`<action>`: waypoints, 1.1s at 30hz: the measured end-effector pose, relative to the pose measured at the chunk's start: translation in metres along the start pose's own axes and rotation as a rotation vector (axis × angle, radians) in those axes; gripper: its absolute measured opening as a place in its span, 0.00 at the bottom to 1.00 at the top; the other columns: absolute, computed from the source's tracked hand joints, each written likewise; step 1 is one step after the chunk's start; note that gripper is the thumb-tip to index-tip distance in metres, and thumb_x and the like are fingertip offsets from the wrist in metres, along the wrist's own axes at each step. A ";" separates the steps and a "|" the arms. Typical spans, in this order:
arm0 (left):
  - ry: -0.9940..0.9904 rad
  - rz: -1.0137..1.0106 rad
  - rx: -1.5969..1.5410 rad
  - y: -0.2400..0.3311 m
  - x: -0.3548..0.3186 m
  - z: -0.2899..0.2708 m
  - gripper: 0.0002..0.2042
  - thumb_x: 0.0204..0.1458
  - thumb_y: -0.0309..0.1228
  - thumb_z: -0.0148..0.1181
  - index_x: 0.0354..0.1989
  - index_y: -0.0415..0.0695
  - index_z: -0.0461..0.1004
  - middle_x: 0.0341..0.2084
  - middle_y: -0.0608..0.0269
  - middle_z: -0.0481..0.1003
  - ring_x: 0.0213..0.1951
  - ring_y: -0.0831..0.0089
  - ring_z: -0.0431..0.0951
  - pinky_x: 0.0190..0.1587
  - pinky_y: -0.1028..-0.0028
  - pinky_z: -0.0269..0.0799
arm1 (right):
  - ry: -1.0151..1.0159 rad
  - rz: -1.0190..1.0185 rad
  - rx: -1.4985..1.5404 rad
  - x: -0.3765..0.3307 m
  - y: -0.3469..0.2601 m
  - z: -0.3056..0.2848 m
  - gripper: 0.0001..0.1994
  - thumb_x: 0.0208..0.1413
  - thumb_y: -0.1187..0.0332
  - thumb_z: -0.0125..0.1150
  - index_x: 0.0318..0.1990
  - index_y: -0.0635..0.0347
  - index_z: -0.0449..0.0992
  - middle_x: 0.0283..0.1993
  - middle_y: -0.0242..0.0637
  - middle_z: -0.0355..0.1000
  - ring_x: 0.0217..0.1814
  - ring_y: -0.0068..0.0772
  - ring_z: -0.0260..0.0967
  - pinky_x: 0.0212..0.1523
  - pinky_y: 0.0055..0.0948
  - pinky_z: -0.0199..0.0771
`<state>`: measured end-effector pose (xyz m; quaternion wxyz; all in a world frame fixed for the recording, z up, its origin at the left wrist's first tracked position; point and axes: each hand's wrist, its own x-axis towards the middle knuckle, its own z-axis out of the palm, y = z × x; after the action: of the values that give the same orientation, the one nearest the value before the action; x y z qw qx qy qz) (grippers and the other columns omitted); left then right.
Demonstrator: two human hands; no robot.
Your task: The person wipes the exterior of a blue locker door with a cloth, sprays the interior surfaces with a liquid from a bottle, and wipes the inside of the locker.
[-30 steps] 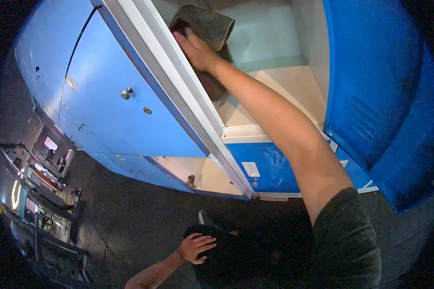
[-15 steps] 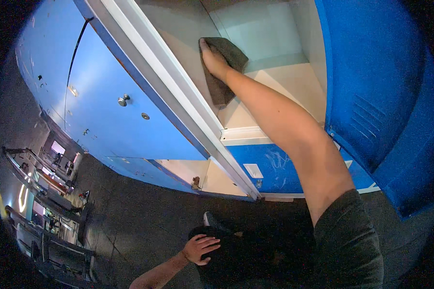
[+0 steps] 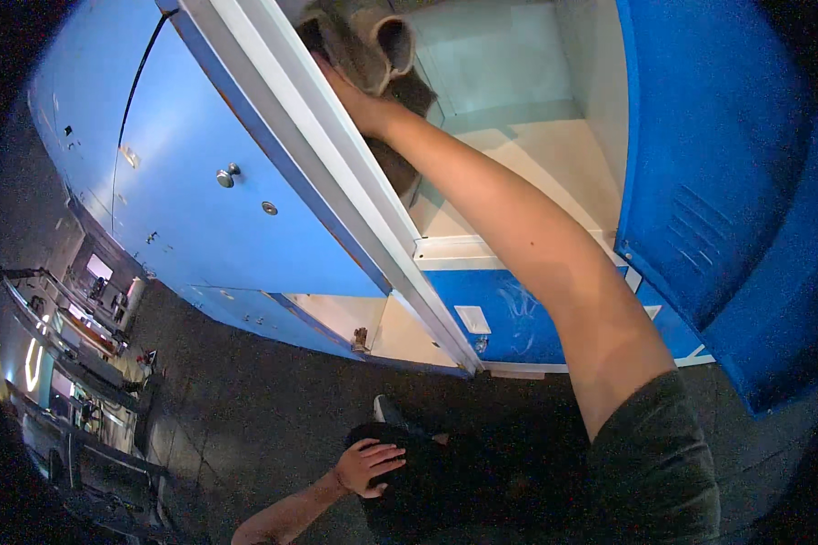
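The right hand [image 3: 354,95] reaches up into the open locker [image 3: 518,191] and presses a grey cloth [image 3: 377,50] against its left inner wall, fingers mostly hidden behind the frame. The cloth looks soft, light and floppy, best gripped by a bunched fold. The left hand [image 3: 368,465] rests open and empty on the dark knee below.

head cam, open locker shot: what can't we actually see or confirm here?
- Right hand: fingers hidden by the white locker frame and the grey cloth; grip not confirmable.
- Grey cloth: top cut off by the upper picture edge.
- Locker side wall under the cloth: covered by cloth and forearm.
- Left hand: rests on a dark knee; palm side hidden.
- Room at lower left: too small, dark and bent by the fisheye rim.
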<state>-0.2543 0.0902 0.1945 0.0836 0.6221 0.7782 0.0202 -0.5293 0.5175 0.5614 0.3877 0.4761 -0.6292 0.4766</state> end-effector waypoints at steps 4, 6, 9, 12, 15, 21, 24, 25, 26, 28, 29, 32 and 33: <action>0.042 0.020 0.005 0.000 0.004 -0.002 0.29 0.51 0.46 0.53 0.64 0.55 0.70 0.66 0.67 0.66 0.64 0.67 0.68 0.66 0.58 0.59 | 0.335 0.342 -0.061 -0.036 0.003 0.001 0.36 0.67 0.44 0.41 0.71 0.64 0.52 0.76 0.53 0.47 0.78 0.49 0.43 0.75 0.39 0.43; 0.052 0.020 -0.024 0.000 0.008 -0.004 0.28 0.51 0.47 0.52 0.63 0.55 0.71 0.65 0.67 0.67 0.64 0.67 0.68 0.66 0.58 0.60 | 0.463 0.421 -0.194 -0.046 0.009 -0.011 0.37 0.68 0.42 0.37 0.71 0.65 0.53 0.76 0.56 0.48 0.77 0.52 0.46 0.74 0.40 0.46; 0.029 0.023 0.016 0.000 0.007 -0.003 0.28 0.52 0.47 0.50 0.62 0.54 0.72 0.65 0.67 0.67 0.64 0.67 0.68 0.66 0.58 0.60 | 0.365 0.682 -0.135 -0.053 0.013 -0.025 0.39 0.66 0.40 0.33 0.70 0.68 0.52 0.73 0.63 0.49 0.78 0.57 0.41 0.75 0.38 0.40; 0.049 0.031 0.008 -0.001 0.005 -0.004 0.28 0.52 0.47 0.50 0.63 0.54 0.71 0.65 0.66 0.67 0.64 0.66 0.68 0.65 0.58 0.61 | 0.341 0.731 -0.232 -0.055 0.014 -0.029 0.40 0.66 0.39 0.32 0.71 0.66 0.51 0.74 0.62 0.48 0.78 0.58 0.41 0.76 0.39 0.39; 0.025 0.029 0.010 -0.002 0.009 -0.004 0.28 0.52 0.47 0.51 0.64 0.55 0.70 0.65 0.66 0.66 0.64 0.66 0.68 0.65 0.58 0.61 | 0.322 0.717 -0.229 -0.063 0.029 -0.048 0.42 0.66 0.37 0.30 0.73 0.65 0.46 0.77 0.57 0.42 0.80 0.54 0.35 0.77 0.39 0.36; 0.016 0.013 -0.037 0.001 0.003 -0.002 0.29 0.53 0.47 0.50 0.65 0.55 0.69 0.66 0.66 0.66 0.64 0.66 0.68 0.64 0.58 0.62 | 0.349 0.843 -0.158 -0.080 0.052 -0.058 0.42 0.65 0.34 0.23 0.75 0.59 0.45 0.79 0.48 0.41 0.81 0.48 0.35 0.77 0.40 0.33; 0.022 0.027 -0.007 0.000 0.004 -0.001 0.29 0.53 0.47 0.51 0.65 0.55 0.69 0.66 0.66 0.66 0.63 0.66 0.69 0.64 0.58 0.62 | 0.310 1.039 -0.170 -0.085 0.061 -0.066 0.43 0.65 0.34 0.23 0.74 0.60 0.49 0.77 0.49 0.47 0.79 0.49 0.42 0.76 0.42 0.39; 0.038 0.031 -0.025 0.000 0.002 0.001 0.29 0.52 0.47 0.51 0.64 0.55 0.70 0.66 0.66 0.66 0.63 0.67 0.69 0.64 0.58 0.63 | 0.351 0.997 -0.229 -0.086 0.063 -0.063 0.42 0.65 0.34 0.24 0.73 0.60 0.52 0.75 0.49 0.52 0.77 0.49 0.47 0.75 0.44 0.44; 0.056 0.039 -0.042 -0.002 0.002 0.003 0.29 0.52 0.48 0.52 0.64 0.55 0.70 0.66 0.66 0.67 0.63 0.67 0.70 0.64 0.57 0.63 | 0.349 1.001 -0.232 -0.085 0.059 -0.061 0.42 0.65 0.34 0.24 0.73 0.60 0.52 0.75 0.49 0.52 0.77 0.49 0.47 0.75 0.44 0.44; 0.044 0.030 -0.035 -0.002 0.000 0.004 0.28 0.52 0.48 0.53 0.63 0.55 0.71 0.66 0.66 0.67 0.63 0.68 0.69 0.64 0.58 0.62 | 0.385 0.989 -0.130 -0.083 0.043 -0.057 0.40 0.67 0.38 0.19 0.73 0.61 0.51 0.77 0.49 0.48 0.80 0.50 0.39 0.78 0.43 0.35; 0.030 0.032 -0.025 -0.003 0.003 0.004 0.28 0.52 0.48 0.53 0.63 0.55 0.71 0.65 0.67 0.67 0.63 0.68 0.69 0.65 0.58 0.62 | 0.394 0.997 -0.149 -0.085 0.042 -0.062 0.40 0.67 0.38 0.19 0.73 0.61 0.51 0.77 0.49 0.48 0.80 0.50 0.39 0.78 0.43 0.35; 0.014 0.038 -0.017 -0.006 0.009 0.002 0.28 0.51 0.47 0.55 0.63 0.55 0.71 0.65 0.67 0.67 0.64 0.68 0.68 0.66 0.58 0.60 | 0.351 1.057 -0.263 -0.089 0.055 -0.080 0.39 0.67 0.38 0.20 0.73 0.60 0.52 0.77 0.48 0.47 0.81 0.48 0.38 0.78 0.42 0.36; 0.014 0.034 -0.021 -0.004 0.005 -0.001 0.28 0.51 0.47 0.55 0.63 0.55 0.71 0.65 0.67 0.67 0.64 0.68 0.68 0.66 0.58 0.60 | 0.319 1.103 -0.268 -0.080 0.062 -0.077 0.39 0.67 0.39 0.21 0.73 0.60 0.52 0.77 0.47 0.46 0.80 0.47 0.39 0.77 0.42 0.37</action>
<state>-0.2590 0.0946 0.1943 0.0841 0.6344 0.7677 0.0342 -0.5667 0.6162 0.4904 0.2293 -0.0524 -0.7726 0.5897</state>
